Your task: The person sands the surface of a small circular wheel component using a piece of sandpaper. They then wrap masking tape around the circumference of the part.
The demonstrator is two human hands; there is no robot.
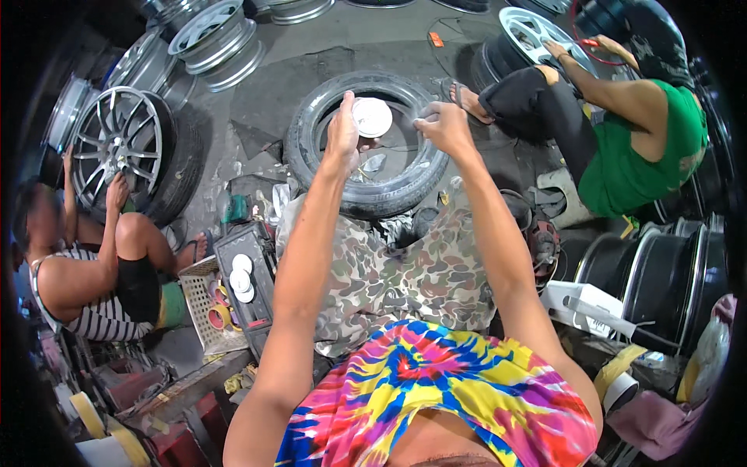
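The white disc (372, 117) is clamped in the left hand's (341, 134) grip, above the tyre (381, 201). Nearby, the right hand's (447, 129) fingers draw together; whether they pinch anything is unclear. Steadying the disc level would help precise fingertip work.

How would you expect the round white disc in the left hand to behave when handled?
The white disc is probably light, being small and held by the left hand alone. Its flat face suggests stiffness; its round rim could let it roll.
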